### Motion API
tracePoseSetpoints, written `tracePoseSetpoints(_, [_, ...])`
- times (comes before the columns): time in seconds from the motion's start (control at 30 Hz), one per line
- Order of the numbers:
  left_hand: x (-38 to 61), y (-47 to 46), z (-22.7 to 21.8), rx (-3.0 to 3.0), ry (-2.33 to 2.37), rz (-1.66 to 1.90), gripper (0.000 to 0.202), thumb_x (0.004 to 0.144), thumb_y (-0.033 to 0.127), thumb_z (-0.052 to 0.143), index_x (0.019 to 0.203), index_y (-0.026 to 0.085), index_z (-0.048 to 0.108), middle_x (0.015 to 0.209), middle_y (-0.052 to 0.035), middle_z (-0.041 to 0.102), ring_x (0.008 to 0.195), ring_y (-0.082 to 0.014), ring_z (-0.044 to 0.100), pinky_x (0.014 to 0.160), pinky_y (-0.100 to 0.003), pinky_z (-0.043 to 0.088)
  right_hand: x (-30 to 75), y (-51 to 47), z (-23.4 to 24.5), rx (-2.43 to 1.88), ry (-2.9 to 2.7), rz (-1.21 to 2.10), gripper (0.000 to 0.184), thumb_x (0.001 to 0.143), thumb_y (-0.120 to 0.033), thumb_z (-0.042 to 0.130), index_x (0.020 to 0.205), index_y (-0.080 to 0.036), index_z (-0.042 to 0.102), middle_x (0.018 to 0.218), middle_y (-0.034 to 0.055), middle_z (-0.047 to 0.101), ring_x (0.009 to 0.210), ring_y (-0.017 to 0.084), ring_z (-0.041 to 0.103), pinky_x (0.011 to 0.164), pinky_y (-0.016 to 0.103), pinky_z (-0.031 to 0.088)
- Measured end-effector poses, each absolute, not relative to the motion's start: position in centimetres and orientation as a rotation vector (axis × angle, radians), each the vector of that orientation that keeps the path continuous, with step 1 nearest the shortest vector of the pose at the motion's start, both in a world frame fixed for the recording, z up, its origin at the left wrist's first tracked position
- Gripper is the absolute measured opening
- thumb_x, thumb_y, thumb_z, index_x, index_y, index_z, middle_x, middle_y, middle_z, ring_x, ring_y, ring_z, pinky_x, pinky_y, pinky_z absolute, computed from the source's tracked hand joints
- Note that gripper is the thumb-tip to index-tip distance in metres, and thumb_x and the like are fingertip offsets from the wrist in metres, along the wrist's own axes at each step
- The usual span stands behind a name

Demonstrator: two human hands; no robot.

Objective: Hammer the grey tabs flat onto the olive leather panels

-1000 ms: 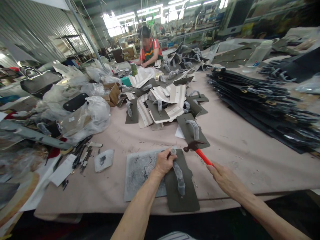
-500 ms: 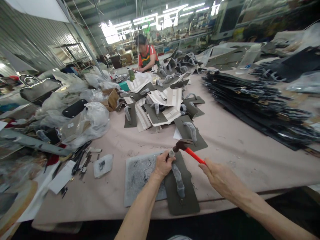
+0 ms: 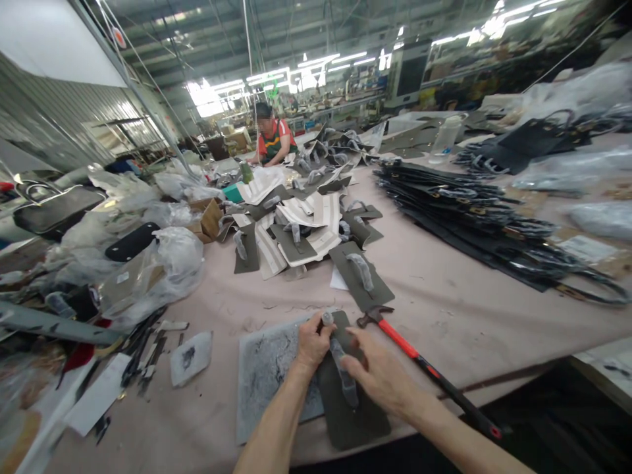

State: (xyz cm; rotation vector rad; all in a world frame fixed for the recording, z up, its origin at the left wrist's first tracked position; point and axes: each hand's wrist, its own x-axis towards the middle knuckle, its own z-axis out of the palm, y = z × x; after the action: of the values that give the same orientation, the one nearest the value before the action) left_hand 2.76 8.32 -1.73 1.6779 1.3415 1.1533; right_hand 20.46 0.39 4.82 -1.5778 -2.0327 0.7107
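Note:
My left hand [image 3: 312, 342] is closed round a small metal punch [image 3: 326, 318] that stands on the far end of a dark olive leather panel [image 3: 348, 408]. The panel carries a plastic-wrapped handle [image 3: 343, 372] and lies partly on a grey stone slab [image 3: 269, 372]. My right hand [image 3: 379, 376] rests on the panel beside the wrapped handle, fingers curved and holding nothing I can see. A hammer with a red and black handle [image 3: 419, 359] lies on the table just right of my right hand.
A heap of olive and striped panels [image 3: 301, 224] lies in the table's middle. Rows of black straps [image 3: 474, 210] fill the right side. Plastic bags [image 3: 162, 257] and small tools [image 3: 148, 349] crowd the left. A person [image 3: 270, 139] sits at the far end.
My right hand has let go of the hammer, which now lies on the table, and has come over onto the panel. My left hand still holds the punch. My view shifted.

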Motion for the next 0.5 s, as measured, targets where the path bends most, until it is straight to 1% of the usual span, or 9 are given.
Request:
tracePoseSetpoints(0.1, [2.7, 9.1, -1.4, 1.346, 1.391, 1.336, 0.015, 0.078, 0.031, 0.07, 0.082, 0.017, 0.068, 0.075, -0.0024, 0.07, 0.072, -0.0173, 0.066, 0.072, -0.028, 0.053, 16.0, -0.6, 5.3, -1.669, -2.259, 0.782, 0.028, 0.095, -0.026, 0.045, 0.116, -0.015, 0.061, 0.111, 0.0146, 0.064, 0.093, 0.027, 0.067, 0.08, 0.037, 0.052])
tracePoseSetpoints(0.13, [2.6, 9.5, -1.0, 1.147, 1.411, 1.456, 0.021, 0.078, 0.037, 0.07, 0.081, 0.016, 0.066, 0.074, -0.0028, 0.069, 0.07, -0.0173, 0.067, 0.071, -0.028, 0.054, 15.2, -0.8, 5.1, -1.722, -2.306, 0.761, 0.026, 0.095, -0.023, 0.042, 0.11, -0.014, 0.062, 0.109, 0.0153, 0.064, 0.09, 0.027, 0.068, 0.078, 0.037, 0.051])
tracePoseSetpoints(0.17, [2.3, 9.8, -0.6, 0.952, 1.416, 1.571, 0.027, 0.079, 0.041, 0.07, 0.082, 0.015, 0.065, 0.073, -0.0033, 0.069, 0.069, -0.0173, 0.068, 0.071, -0.029, 0.055, 14.9, -1.0, 4.8, -1.752, -2.329, 0.743, 0.028, 0.096, -0.021, 0.039, 0.11, -0.014, 0.063, 0.108, 0.0156, 0.064, 0.088, 0.027, 0.068, 0.077, 0.036, 0.051])
tracePoseSetpoints(0.23, [1.6, 10.3, 0.2, 0.746, 1.388, 1.703, 0.033, 0.077, 0.045, 0.071, 0.083, 0.014, 0.064, 0.076, -0.0048, 0.07, 0.071, -0.0177, 0.069, 0.073, -0.03, 0.056, 15.1, -1.3, 4.3, -1.742, -2.309, 0.732, 0.034, 0.098, -0.023, 0.038, 0.124, -0.013, 0.058, 0.116, 0.0166, 0.064, 0.094, 0.027, 0.069, 0.08, 0.035, 0.051])
tracePoseSetpoints(0.3, [0.6, 10.1, 0.7, 0.827, 1.373, 1.685, 0.033, 0.074, 0.043, 0.076, 0.083, 0.014, 0.065, 0.079, -0.005, 0.072, 0.075, -0.0177, 0.069, 0.075, -0.029, 0.056, 15.7, -1.4, 4.0, -1.727, -2.252, 0.744, 0.046, 0.099, -0.027, 0.039, 0.141, -0.01, 0.045, 0.127, 0.0198, 0.061, 0.103, 0.029, 0.068, 0.086, 0.037, 0.05])
tracePoseSetpoints(0.33, [0.1, 9.7, 0.7, 0.902, 1.385, 1.646, 0.031, 0.073, 0.041, 0.077, 0.083, 0.014, 0.066, 0.079, -0.0045, 0.072, 0.076, -0.0173, 0.068, 0.075, -0.027, 0.055, 16.0, -1.5, 4.0, -1.747, -2.22, 0.759, 0.051, 0.099, -0.03, 0.04, 0.145, -0.009, 0.039, 0.129, 0.0214, 0.061, 0.106, 0.029, 0.067, 0.088, 0.038, 0.049])
tracePoseSetpoints(0.37, [-0.3, 9.2, 0.6, 0.966, 1.406, 1.605, 0.03, 0.074, 0.04, 0.077, 0.084, 0.014, 0.067, 0.078, -0.0037, 0.071, 0.075, -0.0165, 0.067, 0.074, -0.026, 0.054, 16.3, -1.7, 4.0, -1.788, -2.189, 0.782, 0.053, 0.099, -0.032, 0.04, 0.146, -0.007, 0.037, 0.126, 0.0225, 0.063, 0.106, 0.03, 0.068, 0.087, 0.038, 0.049])
tracePoseSetpoints(0.4, [-0.7, 8.6, 0.4, 1.012, 1.428, 1.571, 0.028, 0.076, 0.039, 0.076, 0.084, 0.014, 0.067, 0.077, -0.0025, 0.07, 0.073, -0.0157, 0.066, 0.072, -0.025, 0.052, 16.5, -1.8, 4.0, -1.84, -2.164, 0.814, 0.053, 0.099, -0.034, 0.04, 0.144, -0.006, 0.039, 0.119, 0.0223, 0.067, 0.102, 0.031, 0.069, 0.085, 0.039, 0.049])
tracePoseSetpoints(0.5, [-1.3, 6.9, -0.5, 1.118, 1.473, 1.501, 0.023, 0.079, 0.036, 0.073, 0.083, 0.015, 0.065, 0.073, 0.0002, 0.066, 0.068, -0.0137, 0.061, 0.066, -0.022, 0.048, 17.5, -1.5, 4.5, -1.948, -2.064, 0.908, 0.043, 0.1, -0.037, 0.035, 0.128, -0.01, 0.053, 0.088, 0.0147, 0.072, 0.081, 0.03, 0.07, 0.073, 0.038, 0.048])
